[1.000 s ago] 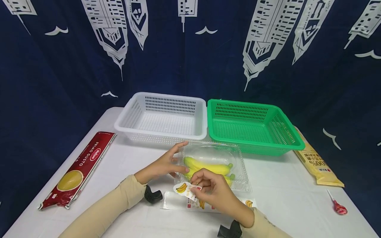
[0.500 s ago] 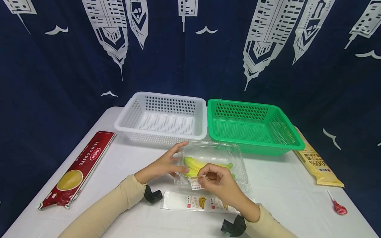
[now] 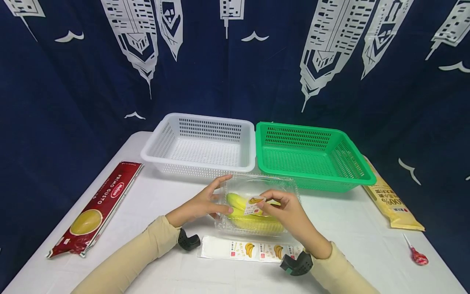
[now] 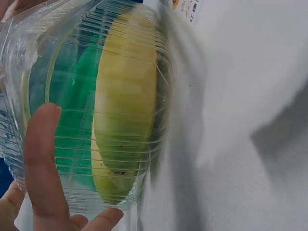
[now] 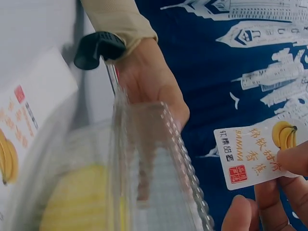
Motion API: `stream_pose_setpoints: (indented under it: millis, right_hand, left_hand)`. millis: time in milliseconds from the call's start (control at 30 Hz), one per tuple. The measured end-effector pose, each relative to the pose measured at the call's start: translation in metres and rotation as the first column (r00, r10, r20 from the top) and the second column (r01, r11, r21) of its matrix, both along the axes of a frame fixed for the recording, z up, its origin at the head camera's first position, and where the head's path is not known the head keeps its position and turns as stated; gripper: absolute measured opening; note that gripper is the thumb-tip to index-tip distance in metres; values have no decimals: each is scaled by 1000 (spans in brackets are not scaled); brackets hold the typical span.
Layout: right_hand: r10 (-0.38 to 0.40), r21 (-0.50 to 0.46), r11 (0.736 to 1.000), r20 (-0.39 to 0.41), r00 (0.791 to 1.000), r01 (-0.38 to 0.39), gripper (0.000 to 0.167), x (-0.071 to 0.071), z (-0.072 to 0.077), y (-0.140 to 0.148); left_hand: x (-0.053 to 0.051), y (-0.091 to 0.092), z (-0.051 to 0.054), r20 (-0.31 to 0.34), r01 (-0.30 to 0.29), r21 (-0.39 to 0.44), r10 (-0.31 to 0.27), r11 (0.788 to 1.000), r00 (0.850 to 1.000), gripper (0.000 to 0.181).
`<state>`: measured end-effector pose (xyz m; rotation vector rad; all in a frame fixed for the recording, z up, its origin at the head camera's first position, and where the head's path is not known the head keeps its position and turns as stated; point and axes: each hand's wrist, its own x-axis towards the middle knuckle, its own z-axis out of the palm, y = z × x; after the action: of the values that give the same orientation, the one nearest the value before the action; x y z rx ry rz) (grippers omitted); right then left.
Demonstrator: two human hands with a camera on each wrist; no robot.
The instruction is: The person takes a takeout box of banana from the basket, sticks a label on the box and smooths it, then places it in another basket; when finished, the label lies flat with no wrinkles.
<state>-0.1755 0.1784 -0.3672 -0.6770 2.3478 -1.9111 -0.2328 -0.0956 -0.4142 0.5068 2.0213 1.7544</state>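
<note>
A clear plastic clamshell box (image 3: 257,184) with yellow-green bananas (image 3: 253,222) inside rests on the table, its lid down. My left hand (image 3: 200,205) holds the box at its left end; in the left wrist view the thumb (image 4: 43,163) lies against the clear plastic. Over the lid, my right hand (image 3: 284,208) pinches a white banana sticker (image 3: 253,206) between thumb and fingers. The right wrist view shows the sticker's printed face (image 5: 245,154), apart from the box. In front of the box lies a strip of banana stickers (image 3: 253,250), printed side up.
A white basket (image 3: 198,167) and a green basket (image 3: 315,181) stand side by side behind the box. A red spaghetti packet (image 3: 99,208) lies at the left. To the right are a yellow food packet (image 3: 393,204) and a lollipop (image 3: 418,257).
My right hand has moved up and right from the sticker strip, carrying the sticker over the box lid and turning it. The left hand stays at the box.
</note>
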Motion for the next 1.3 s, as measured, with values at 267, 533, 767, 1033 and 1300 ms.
stream_pose_setpoints:
  millis: [267, 533, 767, 1033, 1300]
  right_hand:
    - [-89, 102, 991, 29, 996, 86, 15, -12, 4, 15]
    - [-120, 159, 981, 49, 992, 111, 18, -22, 4, 27]
    - [-105, 144, 985, 49, 993, 97, 24, -27, 2, 30]
    - [-114, 174, 980, 72, 991, 101, 27, -31, -2, 29]
    - [-147, 229, 964, 49, 988, 133, 29, -33, -3, 26]
  left_hand:
    - [0, 0, 0, 1, 4, 0, -4, 1000, 1000, 101]
    - [-1, 0, 0, -2, 9, -1, -9, 1000, 1000, 101]
    - [0, 0, 0, -3, 6, -6, -6, 1000, 1000, 101]
    - [1, 0, 0, -4, 10, -7, -10, 1000, 1000, 101]
    - [1, 0, 1, -14, 13, -6, -13, 1000, 1000, 102]
